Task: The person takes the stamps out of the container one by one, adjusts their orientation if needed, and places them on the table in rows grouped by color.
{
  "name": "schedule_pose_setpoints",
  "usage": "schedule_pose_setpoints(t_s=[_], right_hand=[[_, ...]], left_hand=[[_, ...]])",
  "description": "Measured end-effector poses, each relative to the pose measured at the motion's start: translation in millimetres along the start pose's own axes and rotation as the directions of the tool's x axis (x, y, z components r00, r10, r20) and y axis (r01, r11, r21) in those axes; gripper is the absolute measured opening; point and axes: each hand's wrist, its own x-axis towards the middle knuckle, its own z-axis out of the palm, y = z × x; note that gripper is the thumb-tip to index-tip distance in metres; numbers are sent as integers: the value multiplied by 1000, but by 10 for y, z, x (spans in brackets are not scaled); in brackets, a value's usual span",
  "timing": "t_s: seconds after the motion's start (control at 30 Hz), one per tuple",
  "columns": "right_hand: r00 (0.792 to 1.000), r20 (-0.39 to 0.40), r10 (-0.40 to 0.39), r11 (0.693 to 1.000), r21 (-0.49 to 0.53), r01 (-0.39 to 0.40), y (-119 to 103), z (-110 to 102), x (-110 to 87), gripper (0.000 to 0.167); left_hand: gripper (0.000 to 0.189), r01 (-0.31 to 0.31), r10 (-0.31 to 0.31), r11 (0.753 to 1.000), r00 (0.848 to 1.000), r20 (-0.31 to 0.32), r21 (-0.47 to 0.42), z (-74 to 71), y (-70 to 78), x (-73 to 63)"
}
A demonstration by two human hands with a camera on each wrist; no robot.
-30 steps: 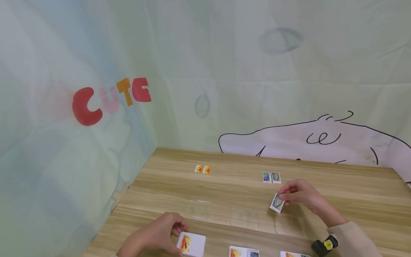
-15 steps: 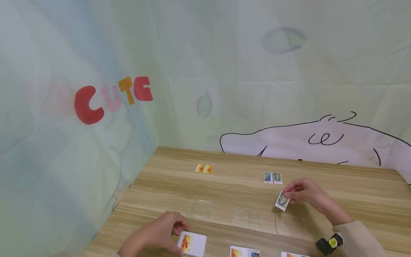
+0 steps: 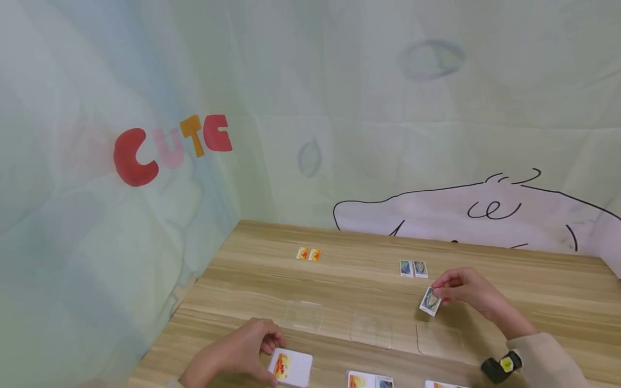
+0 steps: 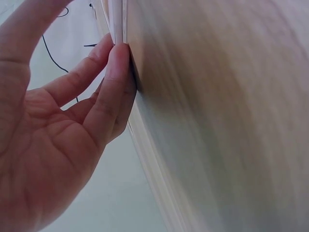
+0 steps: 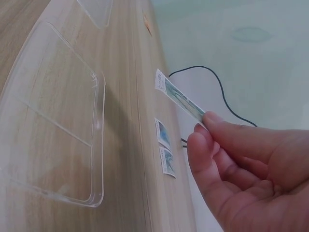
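In the head view my right hand [image 3: 468,293] pinches a green-and-blue postage stamp [image 3: 429,302] between thumb and fingertips, above the table. The right wrist view shows the stamp [image 5: 181,99] tilted, with a toothed white edge. My left hand [image 3: 235,350] holds the left side of a white card case [image 3: 297,369] that carries an orange stamp picture. Seen from the left wrist, the fingertips of the left hand [image 4: 58,140] press along the case's edge. Two blue-green stamps [image 3: 413,269] lie side by side behind the right hand.
Three clear plastic covers [image 3: 371,330] lie in a row across the wooden table [image 3: 359,293]. Two orange stamps [image 3: 308,254] lie at the back left. Two more white cases [image 3: 370,380] with stamps stand at the front edge. Printed cloth [image 3: 368,134] hangs behind.
My right hand has shifted slightly right and back with the stamp in its fingertips. The left hand stays at the white case. The head view has drifted slightly.
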Motion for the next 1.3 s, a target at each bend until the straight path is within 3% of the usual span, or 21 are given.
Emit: schedule_pose_setpoints(t_s=[0.87,1.3], right_hand=[[1000,-3,28,999,-30,-28,-6,-114,15,26],[999,35,-15,999,-40,16,44,-196,60,26]], left_hand=[[48,1,-2,1000,1000,2,20,-2,18,5],[48,-3,3,1000,1000,-2,-3,0,-14,8]])
